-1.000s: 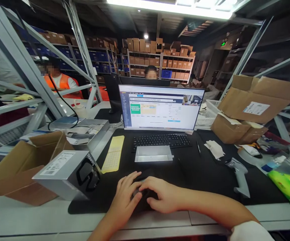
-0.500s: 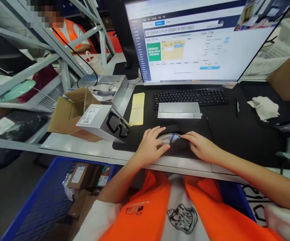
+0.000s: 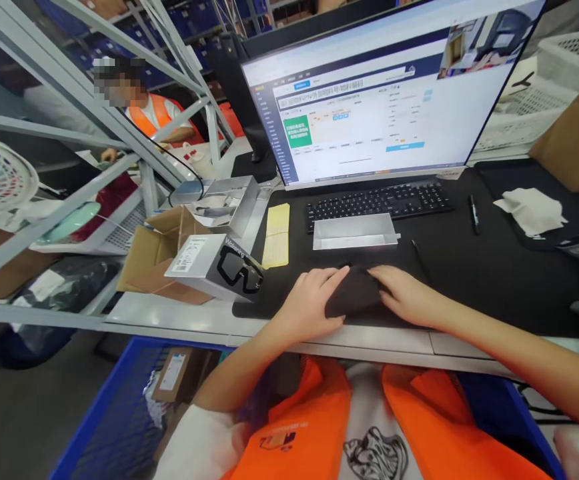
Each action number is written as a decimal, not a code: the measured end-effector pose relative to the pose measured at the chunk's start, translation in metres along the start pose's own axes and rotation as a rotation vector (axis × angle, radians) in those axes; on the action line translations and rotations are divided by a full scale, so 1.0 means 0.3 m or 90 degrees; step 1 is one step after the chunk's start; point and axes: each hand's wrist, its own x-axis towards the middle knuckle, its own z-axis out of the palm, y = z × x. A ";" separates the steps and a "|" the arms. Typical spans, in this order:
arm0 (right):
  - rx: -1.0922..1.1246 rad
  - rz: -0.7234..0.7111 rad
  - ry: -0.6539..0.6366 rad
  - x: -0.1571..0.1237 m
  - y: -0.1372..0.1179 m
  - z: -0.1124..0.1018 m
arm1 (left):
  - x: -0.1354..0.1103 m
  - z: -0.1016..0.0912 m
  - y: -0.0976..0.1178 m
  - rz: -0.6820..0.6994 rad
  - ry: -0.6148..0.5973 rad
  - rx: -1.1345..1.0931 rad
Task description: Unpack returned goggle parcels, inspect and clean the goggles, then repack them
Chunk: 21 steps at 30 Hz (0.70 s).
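**Desk:** What sits nearest the lens?

**Photographer:** A worker's two bare hands at a warehouse packing desk. The left hand [image 3: 309,303] and right hand [image 3: 407,297] both lie palm down on a small black pouch [image 3: 352,298], fingers loosely stretched rather than clenched.

**Desk:** Where is the pouch against the hands?

**Photographer:** Between them, touching both. The left hand's fingertips cover its left edge and the right hand's cover its upper right edge, with its dark middle showing between. It lies flat on the black desk mat [image 3: 469,280], on the worker's side of the keyboard [image 3: 377,199].

**Desk:** And between pouch and keyboard?

**Photographer:** A shallow silver tray [image 3: 354,231], just in front of the keyboard and apart from the pouch.

**Desk:** To the sides?

**Photographer:** Left of the keyboard lies a yellow sheet [image 3: 276,235]. Further left and nearer the worker, a grey goggles box [image 3: 214,267] tilts against an open cardboard carton [image 3: 149,257]. Right of the keyboard there is a pen [image 3: 474,213], then a crumpled white tissue [image 3: 529,208].

**Desk:** Behind?

**Photographer:** Directly beyond the keyboard stands a lit monitor [image 3: 384,100]. Far beyond the keyboard to its left, a co-worker in an orange vest [image 3: 154,117] sits behind grey shelf struts.
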 end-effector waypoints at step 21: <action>0.260 0.286 -0.146 -0.056 -0.021 -0.143 | 0.125 0.042 -0.006 0.033 -0.038 -0.104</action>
